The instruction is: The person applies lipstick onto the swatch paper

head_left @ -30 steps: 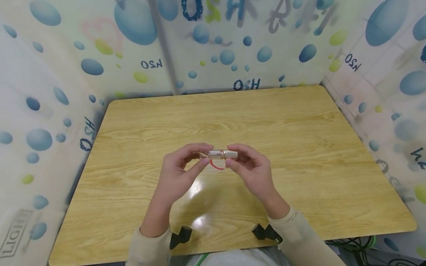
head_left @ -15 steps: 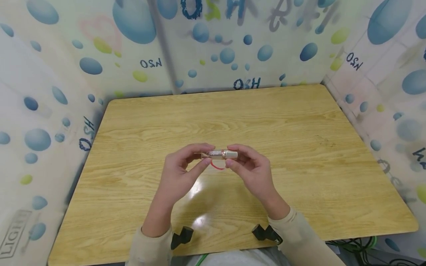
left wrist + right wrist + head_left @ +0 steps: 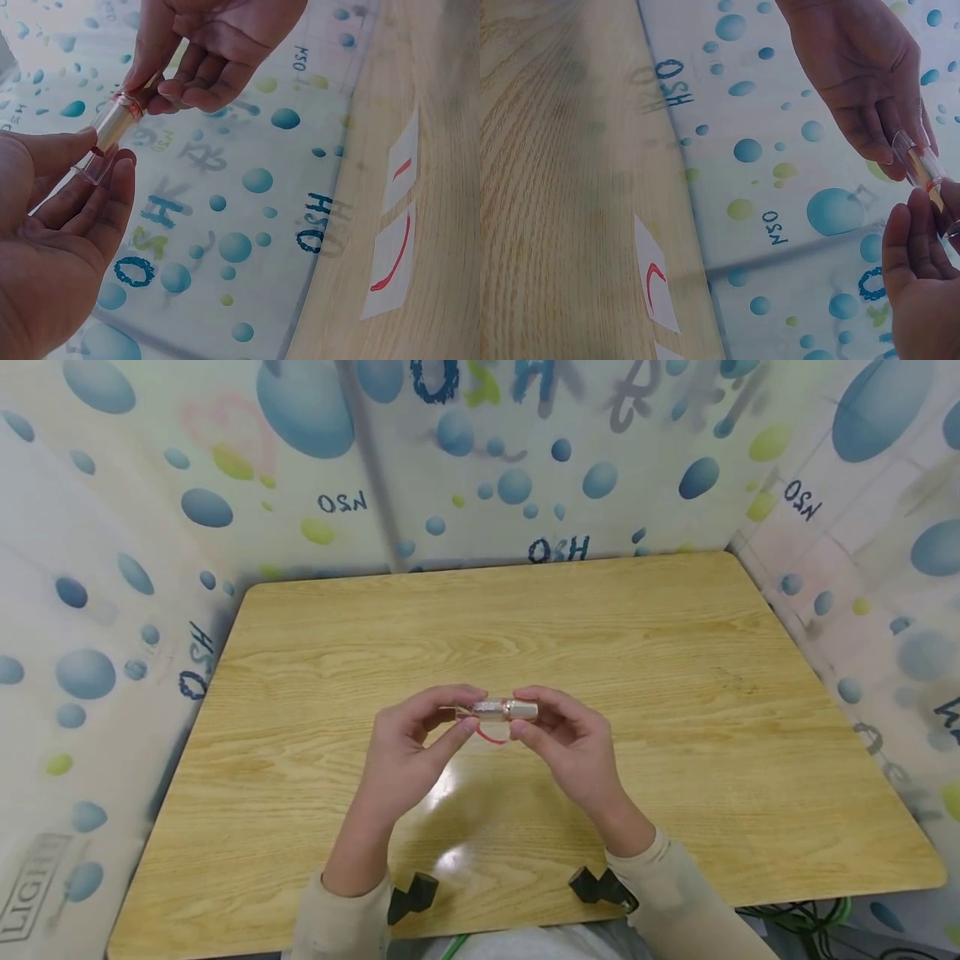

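In the head view my left hand (image 3: 408, 752) pinches the clear left end of a small tube (image 3: 491, 709) between thumb and fingers. My right hand (image 3: 573, 747) pinches its shiny pale-gold end. Held roughly level above the table, the tube spans both hands. The left wrist view shows a see-through section with a flared rim near the left fingers, a gold inner part and some red on the tube (image 3: 116, 127). Fingers hide parts of both ends; its exact kind is unclear. Below lies white paper (image 3: 656, 281) with a red curved mark.
The wooden table (image 3: 637, 635) has rounded corners. Patterned panels (image 3: 480, 468) with blue and green dots stand behind it and at both sides. Black devices (image 3: 412, 897) sit at the wrists. Green and black cables (image 3: 798, 914) hang below the front right edge.
My left hand has crept very slightly rightward, closer to the right hand. Both hands keep their pinch on the tube, and the right hand has barely moved.
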Tool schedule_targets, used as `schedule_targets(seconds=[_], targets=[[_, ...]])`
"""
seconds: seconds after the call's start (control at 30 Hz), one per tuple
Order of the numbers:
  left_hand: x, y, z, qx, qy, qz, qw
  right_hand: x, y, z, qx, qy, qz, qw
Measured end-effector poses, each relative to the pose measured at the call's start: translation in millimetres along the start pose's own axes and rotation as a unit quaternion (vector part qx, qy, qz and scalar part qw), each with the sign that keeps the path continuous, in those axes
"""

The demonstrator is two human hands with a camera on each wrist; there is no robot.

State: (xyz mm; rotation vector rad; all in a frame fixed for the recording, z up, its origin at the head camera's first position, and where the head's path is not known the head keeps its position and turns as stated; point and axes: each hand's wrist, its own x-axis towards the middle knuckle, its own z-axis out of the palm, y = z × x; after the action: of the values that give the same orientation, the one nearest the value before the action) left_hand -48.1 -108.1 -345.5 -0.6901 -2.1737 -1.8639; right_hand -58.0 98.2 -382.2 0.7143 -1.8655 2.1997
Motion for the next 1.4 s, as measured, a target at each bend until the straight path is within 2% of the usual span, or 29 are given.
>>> schedule_targets(seconds=[0.27,1.07,1.4], targets=[[-1.2,-3.1,1.6,0.001,0.001,-0.002,1.0000,-0.7,0.2,-0.4,-0.001,-0.001,-0.006,1.0000],[-0.6,0.0,3.2,0.036,-0.009,0.000,0.9993,-0.7,-1.8,-4.0,-0.002,-0.008,0.002,1.0000],[0.0,2.1,5.0,0.033,-0.011,-0.004,0.9994,-0.7,-5.0,-4.4,-0.001,-0.009,0.007,0.9999]])
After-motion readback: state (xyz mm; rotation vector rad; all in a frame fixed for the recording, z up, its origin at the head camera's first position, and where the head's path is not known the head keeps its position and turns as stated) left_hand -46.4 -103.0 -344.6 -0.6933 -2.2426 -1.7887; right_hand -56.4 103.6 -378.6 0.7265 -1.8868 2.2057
